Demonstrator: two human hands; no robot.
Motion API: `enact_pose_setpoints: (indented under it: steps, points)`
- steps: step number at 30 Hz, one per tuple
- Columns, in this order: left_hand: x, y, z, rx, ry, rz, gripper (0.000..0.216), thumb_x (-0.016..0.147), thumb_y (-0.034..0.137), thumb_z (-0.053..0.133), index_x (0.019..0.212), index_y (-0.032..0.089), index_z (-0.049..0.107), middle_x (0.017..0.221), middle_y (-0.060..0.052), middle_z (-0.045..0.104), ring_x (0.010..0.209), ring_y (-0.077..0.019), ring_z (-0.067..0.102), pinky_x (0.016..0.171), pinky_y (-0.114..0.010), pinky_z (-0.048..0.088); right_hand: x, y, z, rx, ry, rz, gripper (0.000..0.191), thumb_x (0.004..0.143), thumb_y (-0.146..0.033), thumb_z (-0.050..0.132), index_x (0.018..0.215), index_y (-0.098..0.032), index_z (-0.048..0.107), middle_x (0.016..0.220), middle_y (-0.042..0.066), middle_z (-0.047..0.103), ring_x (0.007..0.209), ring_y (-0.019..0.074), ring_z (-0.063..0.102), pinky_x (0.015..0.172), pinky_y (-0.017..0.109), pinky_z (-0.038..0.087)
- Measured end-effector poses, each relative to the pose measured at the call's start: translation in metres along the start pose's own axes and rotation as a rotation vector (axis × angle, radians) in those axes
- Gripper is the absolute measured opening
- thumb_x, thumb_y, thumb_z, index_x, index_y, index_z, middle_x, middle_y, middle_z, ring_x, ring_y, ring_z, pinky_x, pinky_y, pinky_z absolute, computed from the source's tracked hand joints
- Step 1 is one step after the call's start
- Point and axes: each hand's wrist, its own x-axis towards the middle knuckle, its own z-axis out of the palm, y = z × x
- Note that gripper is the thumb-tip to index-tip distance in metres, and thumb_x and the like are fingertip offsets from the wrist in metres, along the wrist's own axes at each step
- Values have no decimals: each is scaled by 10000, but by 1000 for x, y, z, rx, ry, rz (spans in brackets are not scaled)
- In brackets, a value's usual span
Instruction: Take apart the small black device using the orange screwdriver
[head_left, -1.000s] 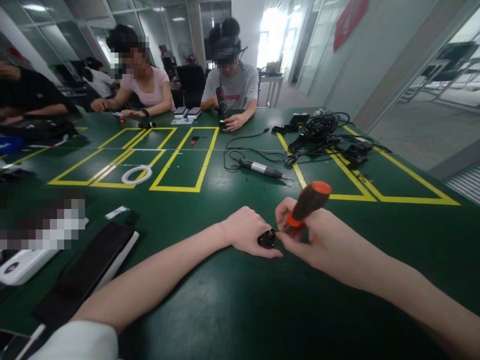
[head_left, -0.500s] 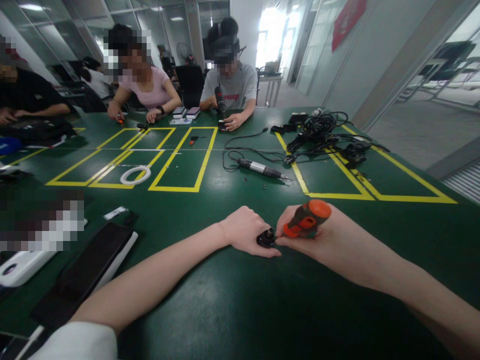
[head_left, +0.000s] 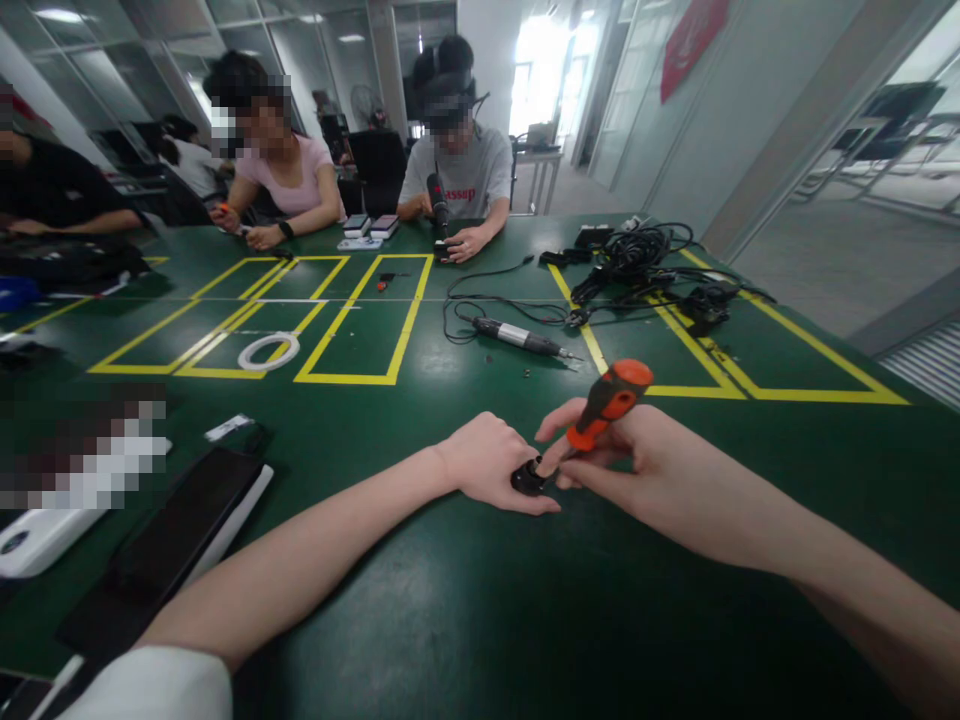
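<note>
My left hand (head_left: 491, 465) rests on the green table (head_left: 420, 600), closed around a small round black part (head_left: 527, 478) that shows between thumb and fingers. My right hand (head_left: 630, 465) grips a screwdriver with an orange and dark grey handle (head_left: 609, 400). The handle leans up and to the right, its top above the hand. One right finger reaches to the black part and touches or nearly touches it. The screwdriver's tip is hidden by the fingers, so I cannot tell whether it meets the part.
Beyond my hands lies a corded electric screwdriver (head_left: 517, 336), with tangled black cables (head_left: 637, 255) at the back right. A white tape ring (head_left: 268, 351) sits on the left. Closer on the left are a black case (head_left: 169, 540) and a white power strip (head_left: 82, 500). Co-workers (head_left: 457, 170) sit opposite.
My right hand has shifted its hold on the screwdriver; the handle has risen slightly and fingers have spread, one reaching to the black part. My left hand stays put. A co-worker has lifted an orange-handled tool.
</note>
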Motion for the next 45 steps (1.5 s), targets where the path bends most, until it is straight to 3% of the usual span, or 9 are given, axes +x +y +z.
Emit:
enact_pose_setpoints:
  steps: [3, 9, 15, 20, 25, 29, 35, 40, 45]
  points:
    - [0, 0, 1, 3, 18, 8, 586, 874, 720, 616, 644, 183, 658, 584, -20, 677, 548, -167, 660, 500, -260, 268, 0, 0, 2, 31, 4, 5, 120, 861, -304, 619, 936, -210, 619, 832, 51, 766, 763, 229, 763, 666, 326, 626]
    - [0, 0, 0, 4, 9, 13, 586, 885, 731, 592, 661, 194, 659, 613, -17, 694, 575, -166, 669, 507, -266, 304, 1, 6, 3, 52, 53, -84, 350, 967, -559, 525, 860, -228, 559, 778, 53, 740, 716, 231, 732, 663, 348, 609]
    - [0, -1, 2, 44, 15, 17, 605, 885, 759, 570, 721, 188, 684, 583, -28, 676, 518, -163, 634, 490, -279, 272, 2, 2, -1, -177, 80, -153, 329, 989, -439, 475, 836, -218, 665, 810, 60, 732, 740, 224, 710, 727, 349, 592]
    - [1, -3, 4, 22, 41, 33, 586, 883, 735, 593, 688, 189, 685, 609, -36, 698, 543, -163, 647, 508, -279, 277, -3, -1, -5, -176, 113, -147, 289, 944, -410, 543, 1031, -216, 739, 1044, 98, 763, 965, 275, 736, 801, 363, 614]
    - [0, -3, 3, -17, 47, 38, 584, 877, 712, 617, 621, 186, 635, 569, -26, 675, 532, -154, 647, 495, -281, 255, -6, 8, -4, -194, 289, -93, 381, 876, -427, 678, 1184, -206, 632, 909, 76, 746, 761, 266, 738, 653, 367, 611]
    - [0, -3, 3, -37, 58, 39, 599, 874, 703, 623, 578, 184, 592, 539, -20, 648, 523, -148, 641, 491, -279, 249, -7, 9, -5, -131, 379, -130, 389, 848, -421, 721, 1130, -222, 540, 901, 83, 745, 774, 277, 757, 687, 386, 633]
    - [0, -3, 2, -44, 44, 36, 592, 877, 699, 622, 577, 190, 594, 529, -17, 642, 508, -151, 625, 493, -282, 241, -11, 8, -5, -128, 355, -237, 695, 896, -411, 715, 1502, -289, 396, 1065, 89, 742, 935, 304, 783, 818, 418, 658]
    - [0, -2, 2, -15, 58, 28, 573, 870, 705, 631, 623, 189, 627, 571, -26, 673, 527, -158, 638, 502, -287, 249, -13, 6, -4, -153, 352, -409, 406, 944, -310, 646, 1342, -269, 574, 1221, 103, 706, 1061, 282, 736, 909, 417, 626]
    - [-1, -2, 1, -49, 45, 30, 565, 874, 690, 641, 605, 193, 615, 574, -13, 677, 545, -150, 640, 511, -274, 280, -14, 1, -8, -44, 416, -405, 211, 981, -315, 578, 1157, -301, 694, 1051, 78, 702, 975, 265, 701, 870, 415, 593]
